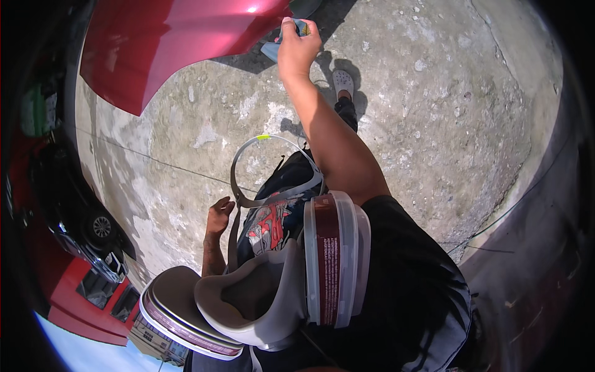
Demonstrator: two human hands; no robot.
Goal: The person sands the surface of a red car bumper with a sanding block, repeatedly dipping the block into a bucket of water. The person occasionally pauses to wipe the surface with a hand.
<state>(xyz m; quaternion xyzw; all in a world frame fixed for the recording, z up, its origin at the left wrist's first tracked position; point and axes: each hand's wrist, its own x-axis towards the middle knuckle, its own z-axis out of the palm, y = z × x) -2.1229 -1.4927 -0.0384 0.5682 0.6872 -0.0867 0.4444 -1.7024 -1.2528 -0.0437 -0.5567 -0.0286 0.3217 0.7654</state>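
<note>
My right hand is stretched far forward, closed on a folded blue-grey cloth. The cloth is beside the lower edge of a glossy red car body panel; whether it touches the panel I cannot tell. My left hand hangs low by my side with its fingers curled in, and nothing shows in them. Close to it runs the grey head strap of a respirator mask. The mask hangs at my chest, with one round filter on each side.
Rough, stained concrete spreads around me, crossed by a dark crack. One of my feet, in a light perforated clog, stands near the panel. A black car and a red vehicle are at the left. A low wall edge bounds the right.
</note>
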